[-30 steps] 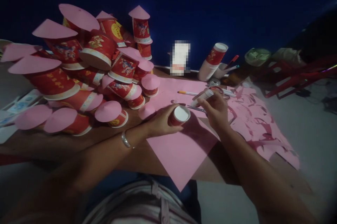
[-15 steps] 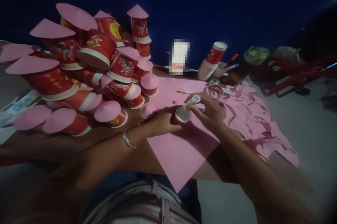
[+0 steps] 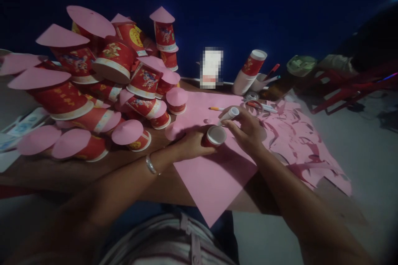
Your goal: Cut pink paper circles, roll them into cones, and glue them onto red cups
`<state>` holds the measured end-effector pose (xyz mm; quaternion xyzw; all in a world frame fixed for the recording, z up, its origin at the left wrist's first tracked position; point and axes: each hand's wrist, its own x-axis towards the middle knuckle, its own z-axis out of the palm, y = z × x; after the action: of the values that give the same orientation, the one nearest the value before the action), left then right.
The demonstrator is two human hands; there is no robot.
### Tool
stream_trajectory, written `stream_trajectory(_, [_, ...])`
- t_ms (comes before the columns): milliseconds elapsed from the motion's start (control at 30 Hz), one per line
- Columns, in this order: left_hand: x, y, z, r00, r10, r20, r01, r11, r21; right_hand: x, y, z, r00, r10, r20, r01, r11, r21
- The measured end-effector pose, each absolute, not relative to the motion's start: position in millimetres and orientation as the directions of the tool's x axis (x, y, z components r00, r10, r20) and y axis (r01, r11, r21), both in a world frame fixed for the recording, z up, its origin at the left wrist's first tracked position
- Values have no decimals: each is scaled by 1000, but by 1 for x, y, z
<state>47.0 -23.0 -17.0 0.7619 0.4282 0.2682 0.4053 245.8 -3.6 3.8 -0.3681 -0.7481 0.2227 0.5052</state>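
My left hand [image 3: 195, 142] is wrapped round a red paper cup [image 3: 217, 135], whose pale round end faces up over a pink paper sheet [image 3: 211, 190]. My right hand [image 3: 245, 128] grips a white glue stick [image 3: 229, 116], tilted, its lower end just beyond the cup's far edge; whether the two touch I cannot tell. A pencil-like stick with an orange end [image 3: 216, 108] lies on the paper behind my hands. Left of them, a small pink paper cone [image 3: 175, 131] rests near my left fingers.
Many red cups with pink cone tops [image 3: 143, 78] are piled at the left. A cup stack [image 3: 248, 75] stands at the back beside a pen holder [image 3: 260, 82]. Scissors [image 3: 253, 106] and cut pink paper scraps [image 3: 304, 144] lie right. A red stool [image 3: 338, 91] stands beyond the table.
My right hand has shifted the glue stick slightly right and away from over the cup, tilting it more. My left hand keeps its hold on the cup.
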Motion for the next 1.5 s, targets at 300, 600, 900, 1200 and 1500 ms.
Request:
stream_trajectory(300, [45, -22, -19, 520, 853, -37, 426, -221, 877, 242, -2, 4, -322, 701, 637, 412, 709, -572])
stream_trajectory(600, [45, -23, -13, 491, 871, 27, 454, -282, 845, 244, 1, -1, -182, 773, 608, 323, 631, -705])
stream_trajectory(900, [45, -22, -18, 501, 864, 38, 459, -302, 835, 258, -4, -2, -216, 782, 584, 399, 617, -678])
stream_trajectory(1200, [45, -24, -19, 410, 912, -21, 502, -206, 840, 261, -4, -10, -179, 794, 581, 269, 607, -748])
stream_trajectory(1500, [44, -26, -22, 350, 937, -2, 554, -205, 807, 258, -4, -16, -97, 827, 553, 210, 560, -801])
